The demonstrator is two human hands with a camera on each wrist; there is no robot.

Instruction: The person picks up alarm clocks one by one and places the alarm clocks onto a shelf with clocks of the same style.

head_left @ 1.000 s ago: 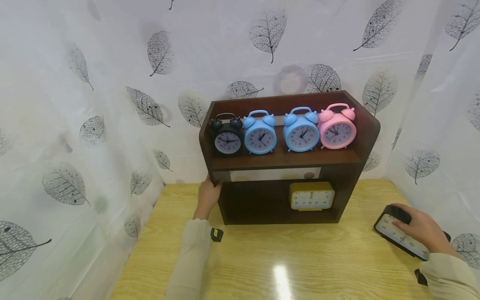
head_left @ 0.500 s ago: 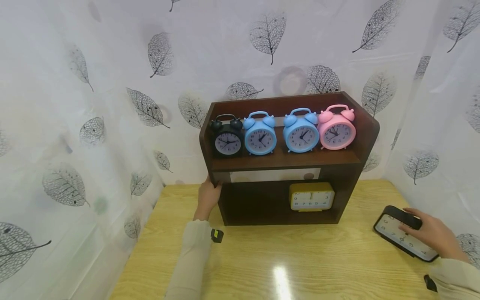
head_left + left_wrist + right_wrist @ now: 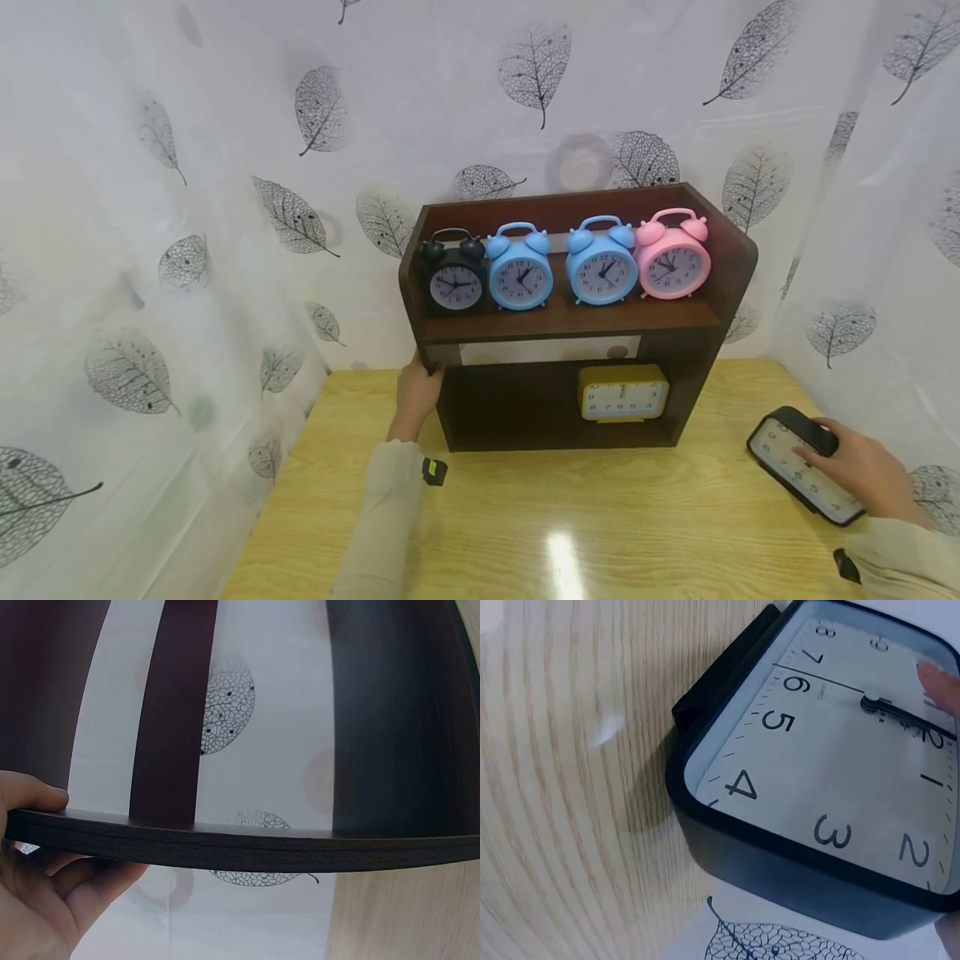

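My left hand point(image 3: 417, 395) grips the left side board of a dark brown two-tier shelf point(image 3: 555, 328). In the left wrist view, the thumb lies on one face of that side board point(image 3: 247, 848) and the fingers on the other. Over the table's right part, my right hand point(image 3: 873, 468) holds a black rectangular alarm clock point(image 3: 783, 454) by its top, thumb over the white dial. The right wrist view has the clock's dial point(image 3: 817, 765) close up, with only bits of the hand at the right edge. Whether its lower edge touches the table is unclear.
On the upper tier stand a black twin-bell clock point(image 3: 455, 285), two blue ones point(image 3: 521, 282) and a pink one point(image 3: 674, 271). A yellow rectangular clock point(image 3: 624, 398) sits at the lower tier's right. Leaf-patterned curtains point(image 3: 225, 333) surround the wooden table point(image 3: 525, 533).
My right hand first slid slightly right along the black clock, then its grip stayed while the clock tilted and its lower right end came in a little. My left hand has kept still.
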